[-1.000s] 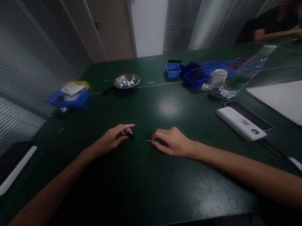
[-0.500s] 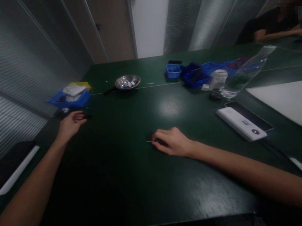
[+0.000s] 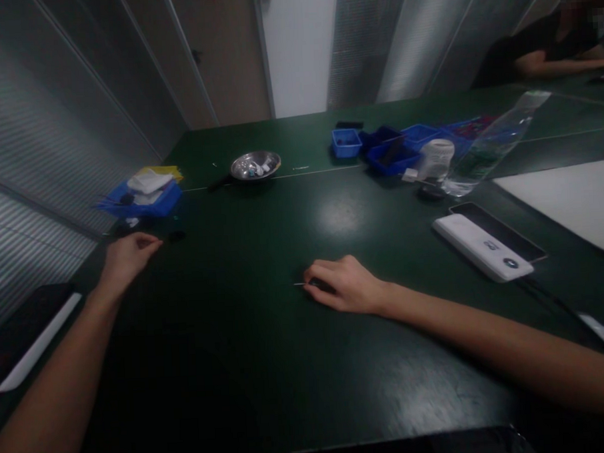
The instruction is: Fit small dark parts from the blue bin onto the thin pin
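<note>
Resting low on the dark green bench (image 3: pixel 268 375), the right hand (image 3: pixel 345 286) is curling narrowly over a thin tool (image 3: pixel 299 283). Its bright metal tip is poking out from under the fingertips toward nine o'clock, and the rest of it is hiding beneath the fingers. The left hand (image 3: pixel 126 255) is lying out at about ten o'clock from the right one and well apart from it. Its thumb and forefinger are drawing together to a point, and I cannot tell whether anything is pinched between them. Just beside those fingertips, toward two o'clock, a small dark piece (image 3: pixel 176 236) is lying alone on the bench, not touching the hand. By my judgement the work is sitting at a gathering stage, with one hand keeping the tool down while the other is working among small parts. Lifting so small and low a piece off a smooth top would call for a fine fingertip pinch, with the tool kept steady. The bench top is looking hard and slightly glossy, catching a soft patch of light. At twelve o'clock from the left hand a blue plastic tray (image 3: pixel 157 201) is carrying pale folded bits. Farther along a shallow, round metal bowl (image 3: pixel 255 165) is shining. At three o'clock from the right hand a white slab-shaped power bank (image 3: pixel 483 246) is lying flat. Another person (image 3: pixel 534 49) is sitting at the far corner.
</note>
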Action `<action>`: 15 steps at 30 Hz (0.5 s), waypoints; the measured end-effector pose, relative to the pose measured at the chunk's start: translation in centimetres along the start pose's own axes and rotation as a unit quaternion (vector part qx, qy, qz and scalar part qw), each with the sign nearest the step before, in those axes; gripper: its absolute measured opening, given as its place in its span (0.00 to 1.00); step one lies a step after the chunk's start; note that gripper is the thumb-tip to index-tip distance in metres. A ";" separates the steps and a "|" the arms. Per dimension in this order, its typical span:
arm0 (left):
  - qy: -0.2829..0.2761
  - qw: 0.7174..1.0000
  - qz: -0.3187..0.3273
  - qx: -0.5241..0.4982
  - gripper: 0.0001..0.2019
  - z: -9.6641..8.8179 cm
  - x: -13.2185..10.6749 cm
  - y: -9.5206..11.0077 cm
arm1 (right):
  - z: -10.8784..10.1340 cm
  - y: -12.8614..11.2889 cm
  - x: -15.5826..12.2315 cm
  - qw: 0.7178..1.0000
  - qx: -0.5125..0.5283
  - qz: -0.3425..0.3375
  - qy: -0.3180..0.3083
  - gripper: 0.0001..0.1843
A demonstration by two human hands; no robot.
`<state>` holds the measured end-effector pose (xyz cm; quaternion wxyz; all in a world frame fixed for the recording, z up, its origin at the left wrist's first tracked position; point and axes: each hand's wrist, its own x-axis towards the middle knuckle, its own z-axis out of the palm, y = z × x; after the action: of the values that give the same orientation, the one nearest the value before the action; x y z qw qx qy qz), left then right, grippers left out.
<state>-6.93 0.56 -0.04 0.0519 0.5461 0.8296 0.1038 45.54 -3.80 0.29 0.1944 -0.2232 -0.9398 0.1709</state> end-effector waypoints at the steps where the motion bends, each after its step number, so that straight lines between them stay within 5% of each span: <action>1: 0.004 1.000 0.011 -0.008 0.21 0.1 0.0 -0.2 | 0.0 0.0 0.0 1.000 0.000 0.000 0.000 0.14; 9: 0.059 0.991 0.106 0.048 0.17 0.6 -0.3 -0.7 | -0.1 -0.1 0.0 1.000 -0.004 -0.002 0.002 0.14; 15: 0.089 0.992 0.090 -0.004 0.19 0.5 -1.0 0.4 | -0.2 -0.2 0.1 1.000 -0.005 -0.001 -0.002 0.15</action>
<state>-6.14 -0.13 -0.42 -0.0297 0.6069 0.7779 0.1600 45.47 -3.84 0.53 0.1917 -0.2226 -0.9414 0.1660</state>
